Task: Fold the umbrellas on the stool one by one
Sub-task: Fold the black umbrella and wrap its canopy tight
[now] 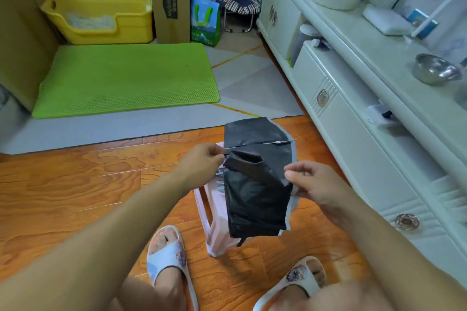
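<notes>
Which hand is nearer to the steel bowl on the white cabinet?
Right. The right hand is on the umbrella's cabinet-side edge; the left hand is farther from the steel bowl.

The black umbrella [255, 184] covers nearly all of the pink stool [214, 222], so the seat top can't be seen, or anything lying on it. Umbrella handle is tucked away under the fabric too. Left hand [202, 163] fingertips are buried behind a fold. Right slipper [295, 283] gets chopped off by the bottom edge, and the cabinet [353, 118] stuff up top is just blur.
</notes>
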Demonstrator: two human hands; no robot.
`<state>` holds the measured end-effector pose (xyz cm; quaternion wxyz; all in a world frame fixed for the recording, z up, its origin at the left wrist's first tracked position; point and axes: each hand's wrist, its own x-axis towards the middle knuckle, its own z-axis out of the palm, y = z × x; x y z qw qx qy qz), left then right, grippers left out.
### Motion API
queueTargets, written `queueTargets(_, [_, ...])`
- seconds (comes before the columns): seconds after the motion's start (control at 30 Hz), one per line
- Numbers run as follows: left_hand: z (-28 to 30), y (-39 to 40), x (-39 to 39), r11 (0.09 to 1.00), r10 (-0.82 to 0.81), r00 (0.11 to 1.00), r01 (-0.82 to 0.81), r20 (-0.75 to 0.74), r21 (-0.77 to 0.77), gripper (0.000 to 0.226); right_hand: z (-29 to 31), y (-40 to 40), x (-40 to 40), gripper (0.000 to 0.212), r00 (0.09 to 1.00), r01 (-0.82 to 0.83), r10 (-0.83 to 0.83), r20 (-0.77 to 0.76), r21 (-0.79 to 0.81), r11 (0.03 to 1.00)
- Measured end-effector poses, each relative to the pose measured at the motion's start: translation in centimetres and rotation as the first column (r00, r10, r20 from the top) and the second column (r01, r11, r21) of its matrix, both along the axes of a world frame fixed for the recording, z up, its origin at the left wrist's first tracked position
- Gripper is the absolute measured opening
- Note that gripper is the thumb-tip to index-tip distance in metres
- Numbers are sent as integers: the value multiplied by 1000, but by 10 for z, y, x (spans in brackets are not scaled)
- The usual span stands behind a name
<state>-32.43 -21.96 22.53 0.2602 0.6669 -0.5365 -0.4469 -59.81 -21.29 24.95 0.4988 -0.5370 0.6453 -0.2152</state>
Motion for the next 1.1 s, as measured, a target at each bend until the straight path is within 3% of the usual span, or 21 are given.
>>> queueTargets(0.1, [-2, -4, -17, 994, -87, 994, 90, 63, -57, 24, -5, -2, 4, 12, 998, 3, -9, -65, -100, 995])
queueTargets(0.23, [-6, -7, -29, 974, -172, 936, 209, 306, -91, 33, -6, -7, -5, 17, 998, 36, -43, -47, -150, 988])
queueTargets(0.37, [-10, -10, -32, 978, -178, 955, 198, 238, -62, 40, 4, -17, -1, 17, 994, 95, -104, -18, -291, 952])
queueTargets(0.57, [-14, -14, -31, 985, -155, 957, 170, 247, -38, 30, 22, -34, 15, 14, 987, 157, -121, 107, -458, 875])
queueTargets(0.73, [-9, -17, -25, 974, -221, 973, 224, 67, -40, 34, 36, -53, 22, 14, 971, 203, -101, 218, -519, 830])
queueTargets(0.9, [-7, -26, -26, 961, -262, 965, 262, 14, -83, 35, 42, -60, 24, 17, 954, 183, -35, 297, -489, 853])
queueTargets(1.1, [3, -31, -34, 994, -111, 932, 111, -345, -19, 46, 41, -54, 20, 20, 941, 145, 22, 338, -460, 876])
